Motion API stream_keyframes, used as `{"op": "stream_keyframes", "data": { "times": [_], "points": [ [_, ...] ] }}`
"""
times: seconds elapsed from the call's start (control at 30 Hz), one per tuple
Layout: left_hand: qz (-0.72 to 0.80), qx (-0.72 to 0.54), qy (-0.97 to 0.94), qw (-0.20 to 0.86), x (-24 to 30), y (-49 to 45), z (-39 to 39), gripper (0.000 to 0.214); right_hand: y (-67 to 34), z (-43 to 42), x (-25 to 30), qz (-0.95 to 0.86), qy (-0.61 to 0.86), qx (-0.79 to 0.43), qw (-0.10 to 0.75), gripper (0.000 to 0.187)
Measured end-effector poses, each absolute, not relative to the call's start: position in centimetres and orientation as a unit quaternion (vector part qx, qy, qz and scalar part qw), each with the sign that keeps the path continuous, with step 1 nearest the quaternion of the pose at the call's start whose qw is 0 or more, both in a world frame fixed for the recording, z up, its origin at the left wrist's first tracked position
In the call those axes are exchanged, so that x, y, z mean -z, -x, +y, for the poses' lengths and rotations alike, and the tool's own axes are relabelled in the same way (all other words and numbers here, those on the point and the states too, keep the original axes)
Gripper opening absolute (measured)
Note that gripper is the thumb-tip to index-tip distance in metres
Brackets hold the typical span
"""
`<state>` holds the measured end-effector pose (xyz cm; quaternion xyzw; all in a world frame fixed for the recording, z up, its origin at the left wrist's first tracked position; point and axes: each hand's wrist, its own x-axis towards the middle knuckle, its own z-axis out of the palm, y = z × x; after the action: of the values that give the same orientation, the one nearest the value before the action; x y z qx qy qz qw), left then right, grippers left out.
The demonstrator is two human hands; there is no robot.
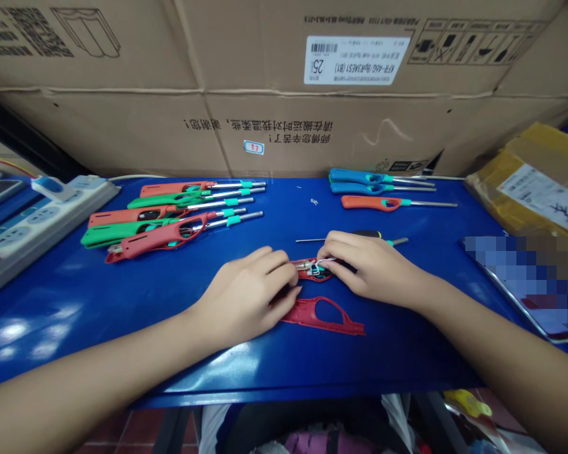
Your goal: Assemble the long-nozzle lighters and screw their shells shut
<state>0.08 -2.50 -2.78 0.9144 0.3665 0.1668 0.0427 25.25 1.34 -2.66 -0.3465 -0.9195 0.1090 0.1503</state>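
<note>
An opened red gas lighter [307, 272] lies on the blue table between my hands, its inner parts showing. My left hand [250, 290] is closed around its left end, much of which the fingers hide. With thumb and forefinger, my right hand [360, 265] pinches a thin white wire [322, 261] at the lighter's trigger part. Just below sits a loose red half-shell [331, 315] with a finger loop, its left end behind my left hand. A screwdriver [312, 239] lies behind my right hand, its handle partly covered.
Several red and green lighters [170, 221] lie at the left, near a white power strip [42, 211]. Blue and orange lighters [383, 189] lie at the back right. A tablet or phone [515, 296] and a taped package [539, 176] stand right. A large cardboard box [146, 113] walls the back.
</note>
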Motion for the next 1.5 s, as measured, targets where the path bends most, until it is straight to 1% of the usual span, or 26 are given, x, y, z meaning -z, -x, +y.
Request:
{"op": "stream_keyframes", "data": {
  "times": [0.07, 0.2, 0.37, 0.6, 0.8, 0.87, 1.0, 1.07, 1.2, 1.43, 1.5],
  "points": [
    [0.390, -0.183, -0.901, 0.061, 2.8, 0.0, -2.2, 0.014, -25.2, 1.3, 2.7, -0.923, 0.331, -0.119, 0.155, 0.013],
    [0.391, -0.217, -0.891, 0.082, 3.5, 0.3, -1.2, 0.031, -25.0, 1.1, 2.7, -0.925, 0.313, -0.124, 0.174, 0.014],
    [0.336, -0.237, -0.901, 0.141, 3.9, 0.4, -0.3, 0.022, -24.8, 1.0, 2.6, -0.929, 0.303, -0.118, 0.179, 0.016],
    [0.327, -0.248, -0.903, 0.124, 3.1, 0.5, -0.4, 0.022, -25.1, 1.1, 2.2, -0.914, 0.320, -0.164, 0.188, 0.015],
    [0.367, -0.277, -0.883, 0.100, 2.3, 1.5, 0.3, 0.018, -26.4, 2.1, 2.5, -0.903, 0.354, -0.167, 0.177, 0.012],
    [0.373, -0.278, -0.878, 0.111, 2.3, 1.6, 0.5, 0.018, -26.7, 2.5, 2.7, -0.898, 0.356, -0.187, 0.181, 0.012],
    [0.364, -0.241, -0.886, 0.156, 2.6, 1.4, 0.4, 0.016, -26.7, 2.7, 2.7, -0.896, 0.345, -0.208, 0.187, 0.010],
    [0.362, -0.225, -0.889, 0.170, 2.8, 1.3, 0.3, 0.017, -26.6, 2.6, 2.6, -0.897, 0.347, -0.199, 0.190, 0.010],
    [0.365, -0.205, -0.888, 0.191, 3.1, 1.4, 0.6, 0.026, -26.9, 2.3, 2.2, -0.906, 0.355, -0.158, 0.171, 0.008],
    [0.367, -0.221, -0.875, 0.224, 3.3, 1.7, 1.0, 0.025, -27.5, 2.4, 1.4, -0.912, 0.388, -0.042, 0.124, 0.008],
    [0.369, -0.221, -0.875, 0.220, 3.3, 1.7, 1.0, 0.025, -27.5, 2.2, 1.3, -0.916, 0.378, -0.027, 0.128, 0.016]
  ]
}}
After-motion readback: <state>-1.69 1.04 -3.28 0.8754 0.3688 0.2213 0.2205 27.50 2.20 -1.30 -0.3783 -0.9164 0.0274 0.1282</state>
